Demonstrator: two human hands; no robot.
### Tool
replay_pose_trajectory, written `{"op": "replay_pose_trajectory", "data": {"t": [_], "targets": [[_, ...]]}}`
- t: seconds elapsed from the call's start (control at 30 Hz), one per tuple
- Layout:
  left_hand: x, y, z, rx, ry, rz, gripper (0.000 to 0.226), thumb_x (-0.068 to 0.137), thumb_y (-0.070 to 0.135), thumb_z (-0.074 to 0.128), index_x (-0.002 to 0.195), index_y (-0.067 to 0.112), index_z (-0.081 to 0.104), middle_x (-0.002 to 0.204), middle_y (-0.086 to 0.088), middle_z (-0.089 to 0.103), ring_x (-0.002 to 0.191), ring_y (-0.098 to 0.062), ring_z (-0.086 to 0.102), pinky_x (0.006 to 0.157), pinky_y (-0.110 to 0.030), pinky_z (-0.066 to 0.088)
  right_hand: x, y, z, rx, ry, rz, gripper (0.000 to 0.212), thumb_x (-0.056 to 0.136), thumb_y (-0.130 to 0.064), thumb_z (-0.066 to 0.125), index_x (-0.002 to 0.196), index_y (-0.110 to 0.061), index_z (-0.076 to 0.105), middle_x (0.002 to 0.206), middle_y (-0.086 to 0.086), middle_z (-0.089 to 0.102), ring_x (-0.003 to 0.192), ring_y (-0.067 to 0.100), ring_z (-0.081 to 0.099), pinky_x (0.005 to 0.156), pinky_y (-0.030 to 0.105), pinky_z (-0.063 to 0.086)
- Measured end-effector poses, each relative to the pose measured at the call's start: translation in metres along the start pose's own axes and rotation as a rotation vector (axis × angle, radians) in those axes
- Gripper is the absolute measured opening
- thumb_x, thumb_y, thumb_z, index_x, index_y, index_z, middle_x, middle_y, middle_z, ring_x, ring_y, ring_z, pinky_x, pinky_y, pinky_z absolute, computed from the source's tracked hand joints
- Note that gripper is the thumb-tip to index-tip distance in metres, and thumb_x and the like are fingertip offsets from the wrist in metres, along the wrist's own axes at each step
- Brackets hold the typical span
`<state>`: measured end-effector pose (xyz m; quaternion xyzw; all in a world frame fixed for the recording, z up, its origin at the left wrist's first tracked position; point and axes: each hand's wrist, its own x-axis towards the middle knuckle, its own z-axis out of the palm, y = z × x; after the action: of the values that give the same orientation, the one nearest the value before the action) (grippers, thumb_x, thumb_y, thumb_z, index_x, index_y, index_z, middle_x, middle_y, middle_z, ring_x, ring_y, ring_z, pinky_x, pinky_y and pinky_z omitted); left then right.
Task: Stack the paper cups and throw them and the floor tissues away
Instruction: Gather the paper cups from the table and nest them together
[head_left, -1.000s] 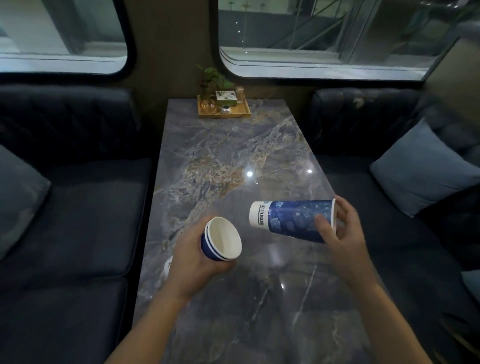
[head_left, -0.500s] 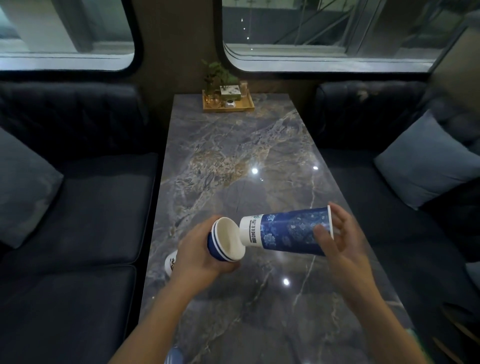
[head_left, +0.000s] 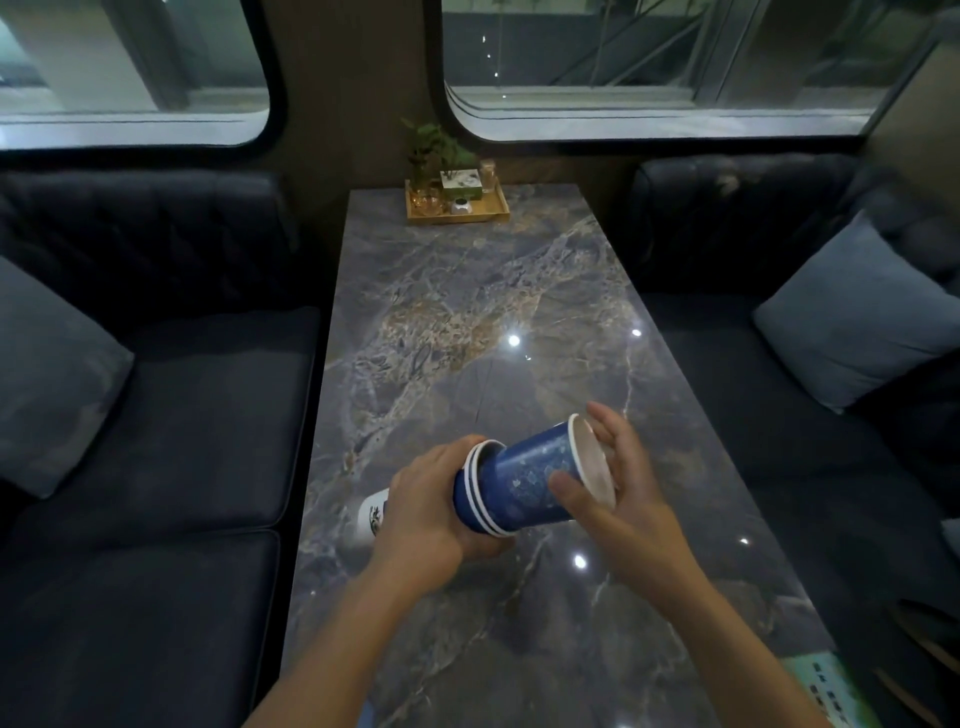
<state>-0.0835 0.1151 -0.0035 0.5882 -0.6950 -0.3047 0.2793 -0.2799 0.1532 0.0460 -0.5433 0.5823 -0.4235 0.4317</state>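
My left hand (head_left: 426, 514) grips a stack of blue paper cups (head_left: 470, 493) lying sideways above the marble table (head_left: 467, 322), white rims facing right and the white base poking out past my wrist. A third blue cup (head_left: 535, 475) with a pale flower print sits partly pushed into that stack, mouth toward the right. My right hand (head_left: 613, 493) holds it by the rim end, thumb on the side and fingers across the mouth. No floor tissues are in view.
A wooden tray (head_left: 457, 214) with a small plant and jars stands at the table's far end under the windows. Dark sofas flank the table, with a grey cushion (head_left: 852, 317) on the right one and another (head_left: 47, 374) on the left.
My right hand has brought its cup leftward and slid it base first into the cups in my left hand; a second ago the two were apart.
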Motion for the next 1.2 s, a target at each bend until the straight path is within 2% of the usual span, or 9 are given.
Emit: {"op": "replay_pose_trajectory", "data": {"t": [0.13,0.2,0.23,0.3,0.37,0.43,0.53,0.93,1.2], "targets": [[-0.005,0.008,0.003,0.051,0.012,0.043,0.077,0.032,0.059,0.082,0.101,0.062,0.047,0.097,0.036,0.061,0.088,0.005,0.064,0.076,-0.032,0.058,0.000,0.001,0.007,-0.060,-0.052,-0.020,0.079,0.066,-0.063,0.070,0.133,-0.063,0.029,0.129,-0.041,0.042,0.117,-0.013,0.050,0.079,0.012,0.052],[-0.009,0.013,0.003,0.079,0.036,0.077,0.078,0.034,0.063,0.079,0.104,0.065,0.043,0.096,0.046,0.053,0.090,0.004,0.062,0.079,-0.031,0.057,-0.001,0.002,0.009,-0.097,-0.077,-0.030,0.080,0.065,-0.063,0.070,0.133,-0.063,0.030,0.128,-0.047,0.038,0.118,-0.018,0.045,0.079,0.005,0.049],[-0.010,0.016,0.003,0.072,0.041,0.084,0.080,0.035,0.062,0.077,0.107,0.062,0.043,0.093,0.046,0.052,0.092,0.001,0.063,0.081,-0.033,0.057,-0.001,0.003,0.010,-0.107,-0.095,-0.026,0.080,0.064,-0.062,0.071,0.133,-0.063,0.031,0.130,-0.045,0.039,0.120,-0.015,0.045,0.085,0.009,0.049],[-0.012,0.021,0.002,0.047,0.029,0.094,0.085,0.037,0.059,0.076,0.114,0.054,0.039,0.093,0.038,0.055,0.097,-0.007,0.065,0.086,-0.040,0.056,-0.001,0.006,0.011,-0.115,-0.148,-0.003,0.079,0.065,-0.060,0.073,0.134,-0.061,0.034,0.137,-0.035,0.042,0.126,-0.004,0.047,0.100,0.028,0.049],[-0.015,0.024,0.002,0.035,0.010,0.107,0.083,0.040,0.057,0.073,0.116,0.049,0.041,0.104,0.024,0.063,0.102,-0.011,0.064,0.090,-0.044,0.053,-0.002,0.008,0.012,-0.134,-0.196,0.004,0.077,0.066,-0.058,0.074,0.134,-0.057,0.039,0.138,-0.029,0.047,0.126,-0.002,0.049,0.103,0.039,0.048],[-0.017,0.025,0.001,0.012,-0.008,0.110,0.083,0.043,0.054,0.072,0.121,0.046,0.045,0.113,0.016,0.066,0.107,-0.012,0.062,0.093,-0.045,0.050,-0.002,0.008,0.013,-0.148,-0.210,0.002,0.077,0.067,-0.054,0.077,0.135,-0.051,0.041,0.137,-0.026,0.050,0.125,-0.004,0.050,0.104,0.038,0.048],[-0.019,0.023,0.002,0.021,-0.038,0.091,0.085,0.044,0.053,0.073,0.125,0.042,0.050,0.118,0.018,0.063,0.110,-0.008,0.059,0.096,-0.043,0.048,-0.004,0.009,0.016,-0.145,-0.202,0.002,0.078,0.069,-0.048,0.079,0.138,-0.043,0.044,0.137,-0.023,0.053,0.126,-0.004,0.051,0.107,0.036,0.046],[-0.021,0.023,0.003,0.036,-0.045,0.099,0.089,0.045,0.048,0.073,0.130,0.038,0.052,0.119,0.017,0.062,0.109,-0.009,0.058,0.095,-0.044,0.047,-0.008,0.011,0.019,-0.158,-0.174,-0.007,0.080,0.071,-0.039,0.084,0.140,-0.038,0.044,0.139,-0.018,0.053,0.127,0.000,0.050,0.109,0.036,0.044],[-0.025,0.031,0.015,0.154,-0.136,0.132,0.088,0.050,0.048,0.075,0.132,0.044,0.045,0.119,0.021,0.057,0.110,-0.008,0.054,0.099,-0.040,0.043,-0.013,0.026,0.009,-0.155,-0.192,0.042,0.090,0.059,-0.052,0.083,0.137,-0.047,0.038,0.138,-0.016,0.051,0.126,0.005,0.051,0.104,0.039,0.047]]}}
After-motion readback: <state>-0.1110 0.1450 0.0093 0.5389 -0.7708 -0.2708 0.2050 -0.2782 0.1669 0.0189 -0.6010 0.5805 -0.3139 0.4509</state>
